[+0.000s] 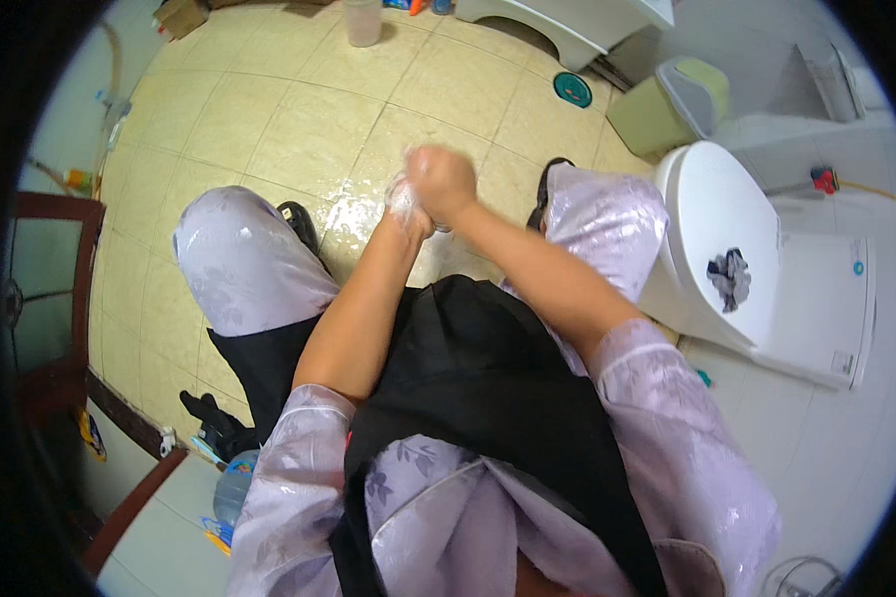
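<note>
Seen from above, our two bare hands meet over a wet, pale yellow tiled floor (299,134). White lather (402,195) coats the left hand (409,213); the right hand (443,181), blurred, is against it. We cannot tell whether the fingers of either hand are clamped on something or only folded together. The lather sits where the hands meet. We judge the soaping to be under way, with rinsing apparently left: the suds are not yet washed off.
</note>
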Available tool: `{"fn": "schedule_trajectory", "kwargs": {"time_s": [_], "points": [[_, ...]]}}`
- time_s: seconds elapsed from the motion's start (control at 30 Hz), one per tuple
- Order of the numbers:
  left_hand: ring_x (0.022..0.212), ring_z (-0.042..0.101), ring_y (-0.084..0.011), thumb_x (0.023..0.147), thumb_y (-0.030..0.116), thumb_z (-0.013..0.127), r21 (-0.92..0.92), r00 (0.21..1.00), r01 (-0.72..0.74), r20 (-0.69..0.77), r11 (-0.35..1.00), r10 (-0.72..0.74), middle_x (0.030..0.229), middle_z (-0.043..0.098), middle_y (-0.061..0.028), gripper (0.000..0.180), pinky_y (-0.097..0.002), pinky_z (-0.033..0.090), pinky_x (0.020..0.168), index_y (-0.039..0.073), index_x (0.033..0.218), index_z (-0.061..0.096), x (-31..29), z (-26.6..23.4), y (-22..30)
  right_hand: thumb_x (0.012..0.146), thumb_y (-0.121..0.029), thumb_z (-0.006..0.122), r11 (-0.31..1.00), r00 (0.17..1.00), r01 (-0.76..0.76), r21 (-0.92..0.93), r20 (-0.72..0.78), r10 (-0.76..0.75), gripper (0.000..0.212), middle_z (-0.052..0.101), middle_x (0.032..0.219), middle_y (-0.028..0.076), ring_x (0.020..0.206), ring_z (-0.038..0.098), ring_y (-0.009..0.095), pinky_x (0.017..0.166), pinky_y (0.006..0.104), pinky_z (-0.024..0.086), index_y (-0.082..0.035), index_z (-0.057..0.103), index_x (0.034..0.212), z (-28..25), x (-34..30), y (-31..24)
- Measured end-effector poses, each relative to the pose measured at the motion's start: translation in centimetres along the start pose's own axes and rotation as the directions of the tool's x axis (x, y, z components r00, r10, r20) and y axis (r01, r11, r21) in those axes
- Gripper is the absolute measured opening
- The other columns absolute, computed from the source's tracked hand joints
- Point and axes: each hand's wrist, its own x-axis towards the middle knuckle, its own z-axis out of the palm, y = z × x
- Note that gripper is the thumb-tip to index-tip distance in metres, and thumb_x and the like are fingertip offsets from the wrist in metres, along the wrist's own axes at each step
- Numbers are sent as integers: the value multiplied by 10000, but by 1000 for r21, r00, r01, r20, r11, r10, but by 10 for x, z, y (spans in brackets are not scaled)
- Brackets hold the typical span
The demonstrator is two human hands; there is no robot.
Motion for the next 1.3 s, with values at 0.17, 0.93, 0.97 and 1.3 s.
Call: {"fn": "schedule_trajectory", "kwargs": {"time_s": [0.17,0.93,0.97,1.3], "points": [[856,566,-224,865,282,367,-63,998,12,55,998,-9,906,604,-84,261,-357,472,727,120,934,560,-17,7,14,815,-321,422,998,1000,5,59,-14,-4,364,589,679,180,638,572,369,599,455,451,-69,613,633,-8,1,-20],[600,556,-175,801,177,549,884,629,-432,152,180,763,691,591,-99,244,-293,443,574,0,968,573,-6,20,64,690,-21,614,158,891,-395,905,335,306,276,523,707,47,628,514,138,540,268,427,8,510,944,-52,57,25],[575,547,-169,808,214,545,903,560,-410,136,131,817,638,578,-106,248,-305,428,550,-3,922,589,-7,21,65,672,-5,612,192,875,-456,869,398,275,331,531,720,50,637,524,143,548,269,434,18,506,986,-55,56,26],[612,577,-221,715,487,605,968,870,-215,250,-130,426,617,591,-146,500,-350,447,582,5,847,622,-27,38,66,833,8,443,-135,831,-189,973,232,506,167,507,995,139,880,545,260,817,379,470,-22,439,997,-63,73,49]]}}
